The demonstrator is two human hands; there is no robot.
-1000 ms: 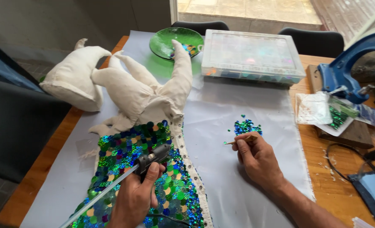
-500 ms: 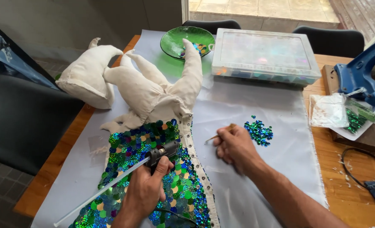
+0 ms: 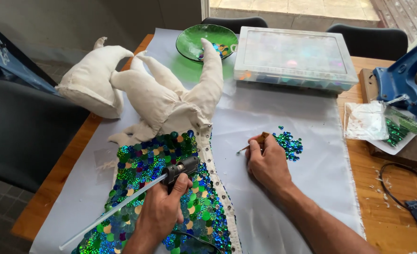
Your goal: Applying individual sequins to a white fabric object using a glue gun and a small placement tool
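Head view shows the right hand (image 3: pixel 267 164), fingers pinched on a small stick (image 3: pixel 254 142), has come back beside the loose sequins (image 3: pixel 288 143). Left hand (image 3: pixel 161 211) stays clamped on the glue gun (image 3: pixel 180 169) over the sequined fabric (image 3: pixel 156 188); the stuffed cloth figure (image 3: pixel 161 94) and plastic box (image 3: pixel 293 59) lie behind on the counter (image 3: pixel 382 211).

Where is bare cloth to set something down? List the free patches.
Free: grey cloth between the clear compartment box and loose sequin pile; also beside the right hand, towards the cloth's right edge. Crowded: sequinned fabric under the left hand.
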